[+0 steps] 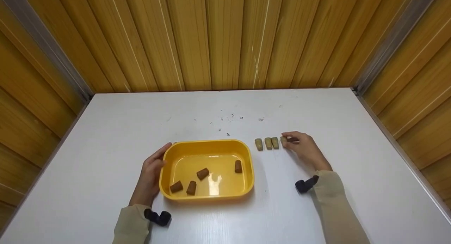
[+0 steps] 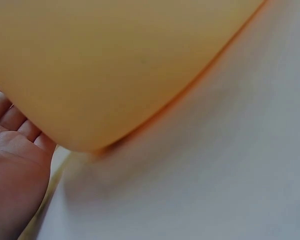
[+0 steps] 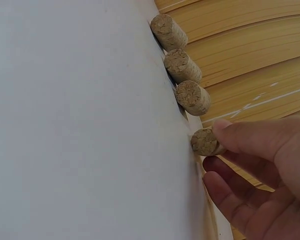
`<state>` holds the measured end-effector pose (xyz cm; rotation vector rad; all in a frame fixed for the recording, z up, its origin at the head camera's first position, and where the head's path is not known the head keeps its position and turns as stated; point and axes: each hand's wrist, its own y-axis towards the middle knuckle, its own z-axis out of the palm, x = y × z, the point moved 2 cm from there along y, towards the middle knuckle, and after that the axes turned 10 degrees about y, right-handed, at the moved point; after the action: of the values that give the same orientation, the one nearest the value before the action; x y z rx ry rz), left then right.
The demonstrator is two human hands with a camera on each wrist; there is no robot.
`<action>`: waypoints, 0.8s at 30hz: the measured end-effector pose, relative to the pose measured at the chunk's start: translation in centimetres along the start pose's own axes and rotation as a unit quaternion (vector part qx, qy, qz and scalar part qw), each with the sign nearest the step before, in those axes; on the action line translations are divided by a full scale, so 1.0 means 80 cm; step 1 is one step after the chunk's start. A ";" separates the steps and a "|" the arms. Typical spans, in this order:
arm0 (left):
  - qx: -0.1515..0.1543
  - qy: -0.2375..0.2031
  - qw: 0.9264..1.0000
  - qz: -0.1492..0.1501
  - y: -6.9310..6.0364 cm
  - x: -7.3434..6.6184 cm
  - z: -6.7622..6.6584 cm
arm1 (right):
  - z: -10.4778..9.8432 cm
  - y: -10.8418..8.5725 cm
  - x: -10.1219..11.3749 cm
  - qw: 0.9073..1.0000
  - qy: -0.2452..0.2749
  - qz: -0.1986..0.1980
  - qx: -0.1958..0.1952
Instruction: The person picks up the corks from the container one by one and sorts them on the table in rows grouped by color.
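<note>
- Right hand (image 1: 306,149) pinches one pale cork (image 3: 205,142), fingers (image 3: 227,192) nearly closed, beside three corks (image 1: 268,143) on the surface (image 1: 282,219).
- Left hand (image 1: 149,175) touches the yellow tray (image 1: 208,197); finger curl hidden.
- Tray contains four brown pieces (image 1: 202,174).

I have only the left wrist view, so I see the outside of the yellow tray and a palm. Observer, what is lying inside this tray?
Observer: Four short brown cylinders lie in the yellow tray.
Operator: Thank you. And the other hand, what does it do, if I may ask?
Observer: The right hand pinches a tan cork between thumb and finger.
Operator: Are there more of such corks near it?
Observer: Yes, three other tan corks form a row between the tray and that hand.
</note>
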<state>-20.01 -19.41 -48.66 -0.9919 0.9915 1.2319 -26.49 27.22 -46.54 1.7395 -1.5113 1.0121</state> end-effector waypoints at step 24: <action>0.007 -0.001 1.000 -0.004 0.000 -0.001 -0.001 | 0.002 -0.003 0.003 1.000 -0.005 0.007 -0.005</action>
<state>-20.02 -19.48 -48.59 -0.9831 0.9922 1.2182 -26.23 27.04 -46.41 1.7311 -1.5354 1.0025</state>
